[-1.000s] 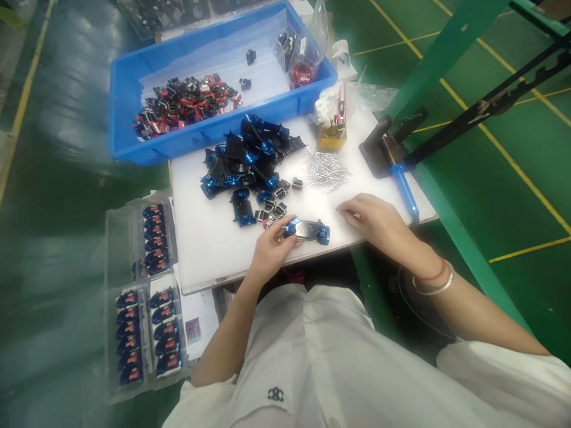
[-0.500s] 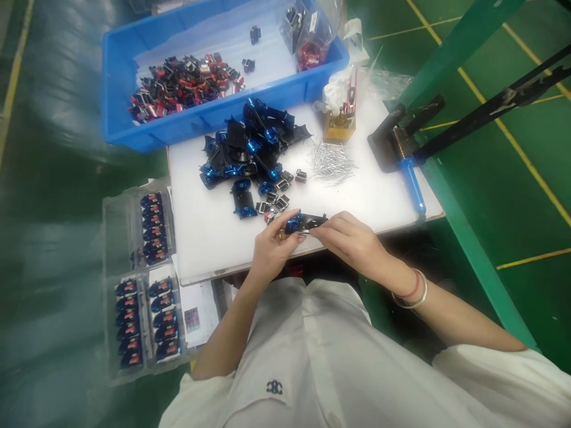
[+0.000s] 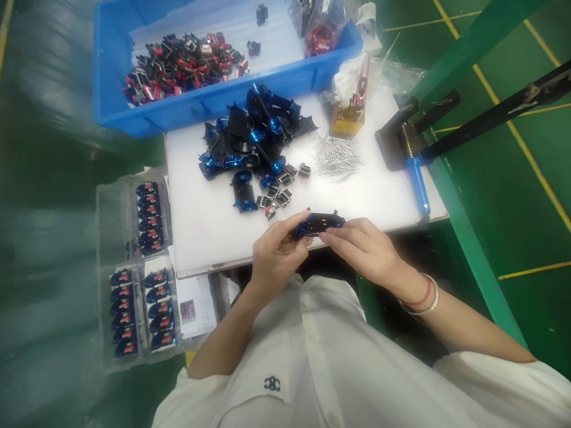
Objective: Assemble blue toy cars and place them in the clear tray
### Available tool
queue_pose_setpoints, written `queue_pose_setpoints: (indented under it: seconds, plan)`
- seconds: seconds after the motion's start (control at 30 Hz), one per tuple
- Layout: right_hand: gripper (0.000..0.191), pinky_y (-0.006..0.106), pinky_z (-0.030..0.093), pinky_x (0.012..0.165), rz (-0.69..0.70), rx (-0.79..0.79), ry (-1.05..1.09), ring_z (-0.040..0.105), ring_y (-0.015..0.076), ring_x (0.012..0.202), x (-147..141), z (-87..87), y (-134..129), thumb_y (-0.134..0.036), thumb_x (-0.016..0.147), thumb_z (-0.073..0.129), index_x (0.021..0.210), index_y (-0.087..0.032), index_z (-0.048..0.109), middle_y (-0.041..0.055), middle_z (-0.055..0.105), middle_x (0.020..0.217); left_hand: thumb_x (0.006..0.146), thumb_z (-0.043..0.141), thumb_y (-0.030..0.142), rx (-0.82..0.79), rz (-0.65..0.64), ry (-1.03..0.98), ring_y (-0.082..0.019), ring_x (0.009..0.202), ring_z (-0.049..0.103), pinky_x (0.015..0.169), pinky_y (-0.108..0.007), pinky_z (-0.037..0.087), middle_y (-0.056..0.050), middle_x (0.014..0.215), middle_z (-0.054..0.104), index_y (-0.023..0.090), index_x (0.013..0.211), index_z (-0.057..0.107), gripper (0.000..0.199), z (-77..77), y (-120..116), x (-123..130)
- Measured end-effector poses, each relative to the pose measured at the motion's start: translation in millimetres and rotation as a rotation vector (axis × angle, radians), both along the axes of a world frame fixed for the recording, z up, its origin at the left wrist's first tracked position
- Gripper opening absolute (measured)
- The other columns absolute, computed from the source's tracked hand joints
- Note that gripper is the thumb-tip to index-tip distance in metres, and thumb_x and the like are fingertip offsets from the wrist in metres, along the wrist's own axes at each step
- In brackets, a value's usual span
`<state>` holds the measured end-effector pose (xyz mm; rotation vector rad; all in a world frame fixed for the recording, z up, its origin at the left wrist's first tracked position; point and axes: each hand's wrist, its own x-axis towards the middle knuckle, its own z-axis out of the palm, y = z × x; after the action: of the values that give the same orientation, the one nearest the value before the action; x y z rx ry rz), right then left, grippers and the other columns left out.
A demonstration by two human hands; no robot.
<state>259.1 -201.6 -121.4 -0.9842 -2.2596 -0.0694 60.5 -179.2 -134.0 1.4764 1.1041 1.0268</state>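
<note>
Over the front edge of the white table [image 3: 214, 249], a black and blue part [image 3: 322, 222] is held between both hands. My left hand [image 3: 279, 252] grips its left end, thumb below and fingers above. My right hand [image 3: 363, 246] has its fingers closed on the right end and lower edge; whether they also pinch a thin pin is too small to tell. Behind the hands lie small silver-and-black pieces [image 3: 285, 197], a heap of black and blue parts [image 3: 241, 128] and a pile of thin metal pins [image 3: 338, 157].
A blue bin [image 3: 214, 101] with red and black pieces stands at the back. Right of the pins are a yellow box [image 3: 347, 122], a black stand [image 3: 395, 145] and a blue-handled tool [image 3: 418, 187]. Clear trays [image 3: 104, 223] of finished-looking parts lie at the left.
The held part has turned to show more of its flat black face and has shifted slightly right with both hands. The camera view has shifted a little.
</note>
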Motion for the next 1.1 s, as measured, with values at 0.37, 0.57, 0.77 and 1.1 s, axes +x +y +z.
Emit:
queue_pose_setpoints:
  seconds: [0.37, 0.57, 0.77, 1.1]
  plan:
    - [0.022, 0.037, 0.061, 0.064, 0.043, 0.059, -0.051, 0.064, 0.0249, 0.077, 2.7, 5.9, -0.6, 0.001, 0.098, 0.054, 0.118, -0.006, 0.06, 0.0165, 0.071, 0.094, 0.085, 0.061, 0.007, 0.307, -0.005, 0.081, -0.01, 0.075, 0.069, 0.068, -0.017, 0.061, -0.003, 0.098, 0.07, 0.022, 0.122, 0.066, 0.04, 0.6, -0.8, 1.6]
    - [0.021, 0.037, 0.061, 0.065, 0.056, 0.056, -0.069, 0.063, 0.0244, 0.076, 4.8, 5.3, 0.6, 0.001, 0.098, 0.054, 0.117, -0.007, 0.06, 0.0162, 0.071, 0.095, 0.085, 0.062, 0.008, 0.3, 0.003, 0.114, -0.009, 0.074, 0.069, 0.067, -0.017, 0.06, -0.002, 0.098, 0.07, 0.024, 0.123, 0.066, 0.041, -3.9, -0.8, 1.0]
    - [0.021, 0.039, 0.061, 0.066, 0.081, 0.024, -0.059, 0.062, 0.0256, 0.079, 7.2, 3.0, 2.4, 0.001, 0.097, 0.054, 0.117, -0.004, 0.059, 0.0179, 0.07, 0.095, 0.085, 0.063, 0.009, 0.239, -0.007, 0.092, -0.01, 0.074, 0.069, 0.072, -0.018, 0.061, -0.002, 0.097, 0.07, 0.023, 0.123, 0.067, 0.04, -5.9, 0.0, 1.8]
    - [0.034, 0.039, 0.061, 0.07, 0.068, -0.06, -0.011, 0.063, 0.0256, 0.085, 7.8, -2.8, 1.5, -0.001, 0.098, 0.054, 0.13, -0.012, 0.056, 0.0135, 0.07, 0.098, 0.084, 0.064, 0.009, 0.199, -0.007, 0.073, -0.011, 0.077, 0.071, 0.072, -0.018, 0.062, -0.002, 0.095, 0.07, 0.021, 0.12, 0.069, 0.039, -7.0, 0.9, 1.6]
